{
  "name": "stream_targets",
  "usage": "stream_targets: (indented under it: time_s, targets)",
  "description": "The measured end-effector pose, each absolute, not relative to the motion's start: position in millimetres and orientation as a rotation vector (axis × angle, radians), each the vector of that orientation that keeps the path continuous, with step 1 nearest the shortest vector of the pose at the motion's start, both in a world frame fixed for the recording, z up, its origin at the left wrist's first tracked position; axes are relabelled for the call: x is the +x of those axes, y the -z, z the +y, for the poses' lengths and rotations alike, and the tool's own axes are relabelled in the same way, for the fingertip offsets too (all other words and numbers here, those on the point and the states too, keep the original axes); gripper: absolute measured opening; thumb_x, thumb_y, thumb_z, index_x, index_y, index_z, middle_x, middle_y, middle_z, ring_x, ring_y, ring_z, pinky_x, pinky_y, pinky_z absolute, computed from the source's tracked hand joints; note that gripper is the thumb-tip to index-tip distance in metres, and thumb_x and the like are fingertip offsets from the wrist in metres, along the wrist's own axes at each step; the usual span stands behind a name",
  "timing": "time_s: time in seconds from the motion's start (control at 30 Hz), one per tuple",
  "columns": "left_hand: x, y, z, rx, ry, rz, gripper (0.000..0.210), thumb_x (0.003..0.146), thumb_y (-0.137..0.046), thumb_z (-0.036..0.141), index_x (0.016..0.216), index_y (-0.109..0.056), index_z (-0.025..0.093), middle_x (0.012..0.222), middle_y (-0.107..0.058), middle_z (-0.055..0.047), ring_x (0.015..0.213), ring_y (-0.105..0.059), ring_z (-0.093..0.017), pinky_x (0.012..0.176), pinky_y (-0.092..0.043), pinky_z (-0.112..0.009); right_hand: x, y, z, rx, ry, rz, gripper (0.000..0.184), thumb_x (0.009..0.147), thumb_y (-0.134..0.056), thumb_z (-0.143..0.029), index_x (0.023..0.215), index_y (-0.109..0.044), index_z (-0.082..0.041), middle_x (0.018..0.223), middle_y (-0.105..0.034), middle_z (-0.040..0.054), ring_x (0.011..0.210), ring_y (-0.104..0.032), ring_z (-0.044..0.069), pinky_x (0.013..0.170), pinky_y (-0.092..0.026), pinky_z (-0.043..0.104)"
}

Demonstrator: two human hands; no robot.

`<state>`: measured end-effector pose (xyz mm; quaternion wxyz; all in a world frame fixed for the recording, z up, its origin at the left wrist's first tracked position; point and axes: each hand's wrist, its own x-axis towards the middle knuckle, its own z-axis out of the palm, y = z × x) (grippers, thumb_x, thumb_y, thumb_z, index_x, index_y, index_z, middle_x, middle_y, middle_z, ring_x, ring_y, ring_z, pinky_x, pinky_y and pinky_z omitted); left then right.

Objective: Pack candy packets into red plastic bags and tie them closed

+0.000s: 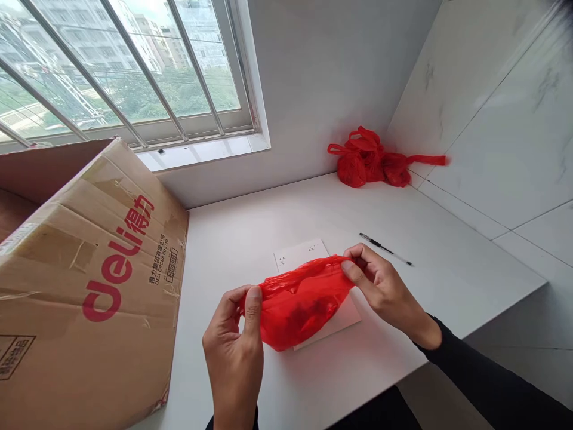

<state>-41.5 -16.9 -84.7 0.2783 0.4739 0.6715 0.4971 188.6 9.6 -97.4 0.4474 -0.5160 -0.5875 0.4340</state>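
Observation:
A red plastic bag (304, 301) is stretched sideways between my two hands, above the white table. My left hand (239, 340) pinches its left corner between thumb and fingers, and my right hand (378, 283) pinches the upper right corner. Something dark shows faintly through the thin plastic near the bottom; I cannot make out what it is. Partly hidden beneath the bag lies a sheet of white paper (301, 253) with small handwriting. A black pen (385, 249) rests on the table just beyond my right hand.
At the left stands a large open cardboard box (129, 275) with red lettering. Several filled red bags (369, 161) sit in the far right corner against the tiled wall (505, 125). A barred window (134, 71) is at the back left. The white table (233, 239) has its front edge close to me.

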Motion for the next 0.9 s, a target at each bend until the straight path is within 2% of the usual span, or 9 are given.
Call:
stream_targets:
  time_s: [0.13, 0.23, 0.3, 0.37, 0.43, 0.6, 0.73, 0.83, 0.9]
  targets:
    - [-44, 85, -20, 1.314, -1.313, 1.766, 0.034, 0.096, -0.060, 0.055, 0.107, -0.072, 0.025, 0.103, -0.075, -0.002, 0.096, -0.068, -0.021, 0.078, -0.054, -0.028, 191, 99, 6, -1.276, -1.133, -1.436, 0.022, 0.107, -0.051, -0.049, 0.105, -0.055, -0.027, 0.084, -0.053, -0.0028, 0.076, -0.048, 0.017, 0.071, -0.040, 0.033]
    - [-38, 80, -21, 1.564, -1.275, 1.730, 0.041, 0.088, -0.072, 0.049, 0.125, -0.066, 0.030, 0.120, -0.071, -0.003, 0.108, -0.066, -0.022, 0.089, -0.055, -0.032, 187, 93, 4, -1.253, -1.142, -1.521, 0.024, 0.103, -0.060, -0.047, 0.121, -0.055, -0.031, 0.082, -0.056, -0.0044, 0.076, -0.052, 0.017, 0.075, -0.042, 0.033]
    - [-35, 76, -21, 1.619, -1.262, 1.732, 0.034, 0.087, -0.074, 0.045, 0.117, -0.070, 0.030, 0.111, -0.073, -0.002, 0.099, -0.067, -0.020, 0.083, -0.056, -0.030, 185, 90, 2, -1.247, -1.114, -1.578, 0.020, 0.103, -0.061, -0.047, 0.113, -0.059, -0.029, 0.078, -0.055, -0.0044, 0.073, -0.051, 0.016, 0.073, -0.042, 0.032]
    - [-34, 72, -21, 1.554, -1.281, 1.769, 0.020, 0.091, -0.070, 0.045, 0.098, -0.074, 0.027, 0.095, -0.074, -0.001, 0.084, -0.067, -0.017, 0.073, -0.055, -0.026, 185, 88, 1, -1.258, -1.063, -1.551, 0.022, 0.105, -0.058, -0.047, 0.098, -0.060, -0.026, 0.077, -0.053, -0.0038, 0.069, -0.048, 0.014, 0.067, -0.040, 0.030]
    - [-33, 69, -22, 1.465, -1.331, 1.814, 0.023, 0.092, -0.069, 0.047, 0.090, -0.074, 0.025, 0.087, -0.073, 0.000, 0.077, -0.065, -0.015, 0.067, -0.053, -0.022, 186, 90, -1, -1.252, -1.036, -1.467, 0.025, 0.106, -0.055, -0.047, 0.095, -0.057, -0.025, 0.078, -0.052, -0.0039, 0.066, -0.046, 0.013, 0.061, -0.038, 0.028]
    - [-27, 60, -22, 1.275, -1.442, 1.754, 0.030, 0.094, -0.065, 0.052, 0.094, -0.076, 0.024, 0.083, -0.072, 0.001, 0.072, -0.061, -0.013, 0.063, -0.052, -0.020, 187, 90, -4, -1.182, -1.069, -1.389, 0.022, 0.108, -0.051, -0.049, 0.107, -0.058, -0.028, 0.086, -0.054, -0.0034, 0.072, -0.050, 0.013, 0.064, -0.043, 0.026]
    - [-26, 56, -18, 1.081, -1.498, 1.546, 0.032, 0.097, -0.061, 0.052, 0.099, -0.076, 0.024, 0.090, -0.073, 0.000, 0.076, -0.063, -0.014, 0.062, -0.053, -0.021, 183, 80, -3, -1.143, -1.029, -1.497, 0.030, 0.099, -0.069, -0.044, 0.125, -0.059, -0.035, 0.098, -0.059, -0.0033, 0.085, -0.057, 0.014, 0.078, -0.048, 0.025]
    - [-29, 54, -16, 1.084, -1.491, 1.331, 0.037, 0.102, -0.051, 0.053, 0.113, -0.073, 0.026, 0.108, -0.073, -0.002, 0.096, -0.067, -0.019, 0.074, -0.057, -0.025, 179, 71, 1, -1.103, -1.024, -1.517, 0.011, 0.104, -0.063, -0.040, 0.106, -0.066, -0.030, 0.089, -0.060, -0.0038, 0.079, -0.056, 0.013, 0.073, -0.046, 0.024]
    - [-30, 52, -16, 1.189, -1.389, 1.261, 0.039, 0.100, -0.054, 0.054, 0.126, -0.067, 0.028, 0.119, -0.070, -0.004, 0.106, -0.066, -0.021, 0.078, -0.059, -0.027, 177, 66, 3, -1.069, -1.049, -1.471, 0.019, 0.107, -0.057, -0.040, 0.095, -0.063, -0.027, 0.082, -0.058, -0.0043, 0.072, -0.053, 0.011, 0.065, -0.045, 0.023]
